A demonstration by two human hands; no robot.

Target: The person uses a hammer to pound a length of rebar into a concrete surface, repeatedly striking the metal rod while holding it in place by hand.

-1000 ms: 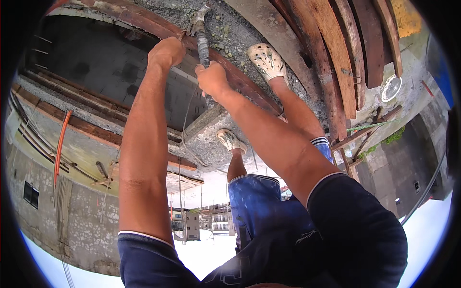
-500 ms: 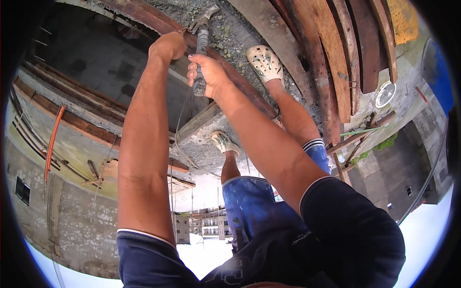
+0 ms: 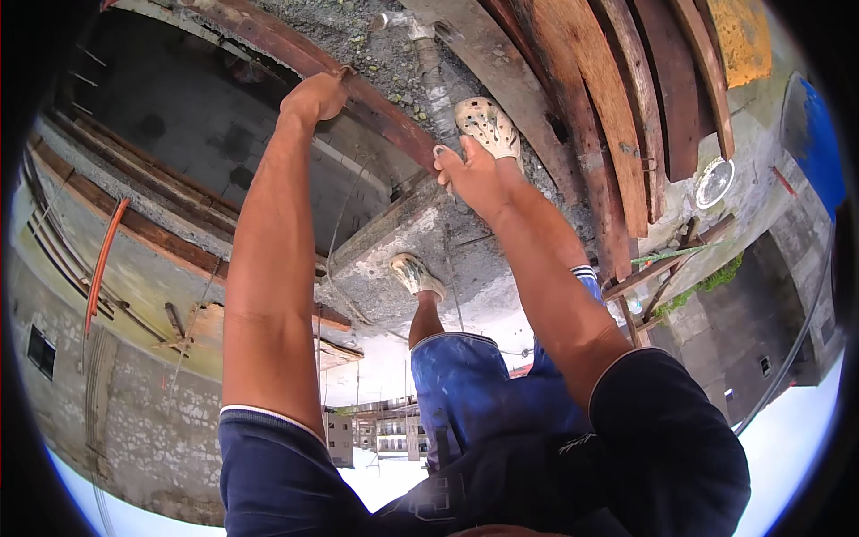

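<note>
My left hand [image 3: 315, 97] is closed at the edge of a long reddish-brown wooden beam [image 3: 385, 116]. Its fingertips pinch something small and thin that I cannot make out. To the right, my right hand [image 3: 472, 179] wraps round the lower end of a hammer [image 3: 431, 76]. The hammer is smeared by motion; its grey handle points away from me and its metal head is at the far end, over rough grey concrete. A clear gap lies between the hammer head and my left hand.
My feet, in pale perforated clogs [image 3: 488, 127], stand on a concrete ledge [image 3: 385, 237]. Left of the beam is a deep opening with a grey floor [image 3: 206, 116] below. Several wooden planks [image 3: 617, 116] lie at the right, near a round white lid [image 3: 715, 183]. A thin wire [image 3: 331, 242] hangs nearby.
My right hand has swung the hammer to the right, away from my left hand and the beam. My left hand stays at nearly the same place on the beam.
</note>
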